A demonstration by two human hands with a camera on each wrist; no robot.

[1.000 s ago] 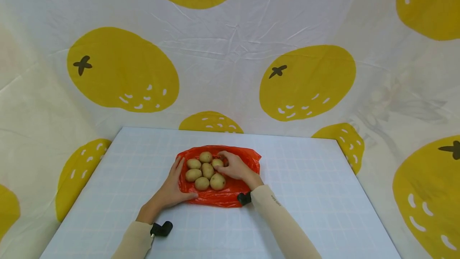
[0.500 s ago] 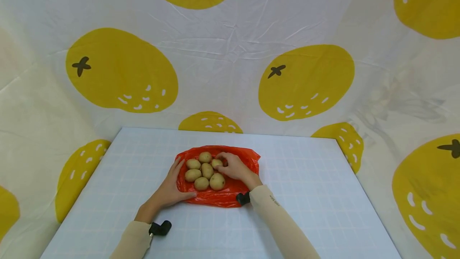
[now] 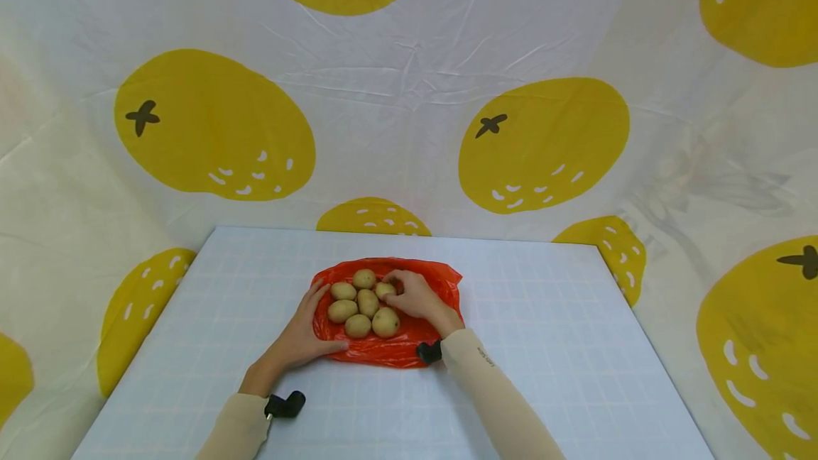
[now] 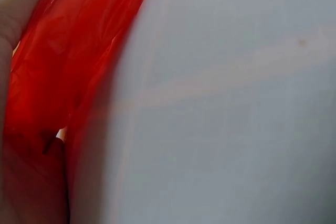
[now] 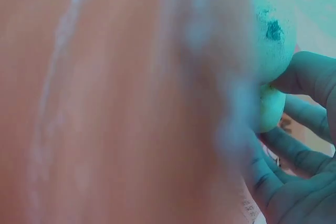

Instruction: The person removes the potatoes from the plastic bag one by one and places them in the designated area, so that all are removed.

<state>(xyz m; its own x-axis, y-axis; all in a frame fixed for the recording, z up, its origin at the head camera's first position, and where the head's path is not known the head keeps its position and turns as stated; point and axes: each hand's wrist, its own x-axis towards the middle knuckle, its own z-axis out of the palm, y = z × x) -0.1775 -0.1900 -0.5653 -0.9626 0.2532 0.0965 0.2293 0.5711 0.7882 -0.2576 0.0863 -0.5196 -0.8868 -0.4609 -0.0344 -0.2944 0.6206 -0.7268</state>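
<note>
Left hand: fingers lay spread along left edge of red bag, thumb at near edge. Right hand pinched far-right potato, partly hidden. Other potatoes lay on bag. Right-wrist view was largely blurred.

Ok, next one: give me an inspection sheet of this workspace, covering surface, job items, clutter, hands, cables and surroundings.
Surface: pale table with a faint grid.
Job items: seven potatoes visible, grouped on red plastic whose edges are crumpled.
Clutter: nothing seen.
Left hand: spread at the plastic's left side, touching it.
Right hand: fingers and thumb around the potato at the group's far right.
Cables: nothing seen; each wrist bears a black device.
Surroundings: pale cloth with large yellow fruit prints behind and beside the table.
</note>
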